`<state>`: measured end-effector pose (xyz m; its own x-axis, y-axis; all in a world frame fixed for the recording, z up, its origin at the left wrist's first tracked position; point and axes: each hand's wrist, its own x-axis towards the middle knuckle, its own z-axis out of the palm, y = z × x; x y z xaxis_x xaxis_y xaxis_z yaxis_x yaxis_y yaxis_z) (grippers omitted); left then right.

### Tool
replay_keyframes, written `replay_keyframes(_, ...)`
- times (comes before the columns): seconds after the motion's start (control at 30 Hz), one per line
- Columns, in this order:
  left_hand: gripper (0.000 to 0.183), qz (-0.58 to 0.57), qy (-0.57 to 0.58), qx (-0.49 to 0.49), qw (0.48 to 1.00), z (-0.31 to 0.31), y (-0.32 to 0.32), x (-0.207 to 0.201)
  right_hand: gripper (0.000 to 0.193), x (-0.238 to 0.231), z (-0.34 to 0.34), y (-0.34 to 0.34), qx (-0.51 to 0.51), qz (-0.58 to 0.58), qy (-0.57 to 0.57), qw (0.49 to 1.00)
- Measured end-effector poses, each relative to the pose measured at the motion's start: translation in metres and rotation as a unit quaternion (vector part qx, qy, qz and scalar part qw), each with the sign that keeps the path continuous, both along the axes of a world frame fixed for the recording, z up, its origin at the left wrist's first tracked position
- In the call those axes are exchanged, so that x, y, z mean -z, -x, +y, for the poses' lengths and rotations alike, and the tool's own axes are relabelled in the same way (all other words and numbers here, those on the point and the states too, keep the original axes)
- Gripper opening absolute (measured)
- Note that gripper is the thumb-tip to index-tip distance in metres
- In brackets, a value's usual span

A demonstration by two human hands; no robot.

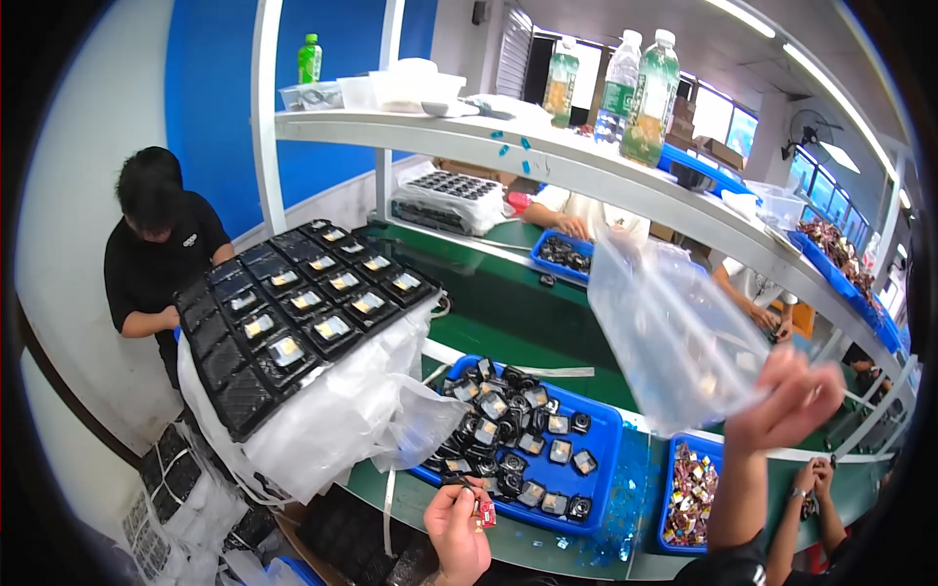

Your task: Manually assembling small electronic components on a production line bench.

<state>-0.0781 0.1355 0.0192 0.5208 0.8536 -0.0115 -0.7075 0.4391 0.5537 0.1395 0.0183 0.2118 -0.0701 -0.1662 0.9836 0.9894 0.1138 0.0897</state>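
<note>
My left hand [457,537], low in the middle, pinches a small black part with a red piece [486,515] like a circuit board. My right hand [791,396] is raised at the right and smeared by motion. It grips one end of a clear plastic box [674,337], tilted in the air above the bench. Between the hands stands a blue bin [604,459] holding many small black parts [560,451] with silvery square faces. Left of it, a black compartment tray [337,278] carries similar parts in several pockets, on a stack wrapped in white plastic [322,430].
A second blue bin [674,537] of small wired parts stands below my right forearm. The white shelf [459,132] crosses above the green bench [479,293], bearing bottles [650,103]. A person in black [161,244] is at the left; co-workers' hands [816,479] work at the right and across.
</note>
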Motion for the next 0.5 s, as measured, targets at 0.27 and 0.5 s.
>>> replay_keyframes(0.27,0.012,-0.022,0.043,0.076,0.996,-0.003,-0.001,-0.008,0.017,-0.168,0.146,-0.062,0.146,-0.069,-0.028,0.986)
replay_keyframes(0.5,0.015,-0.061,0.090,0.196,0.974,0.029,-0.046,-0.048,0.016,-0.141,0.219,-0.118,0.231,-0.099,0.016,0.968)
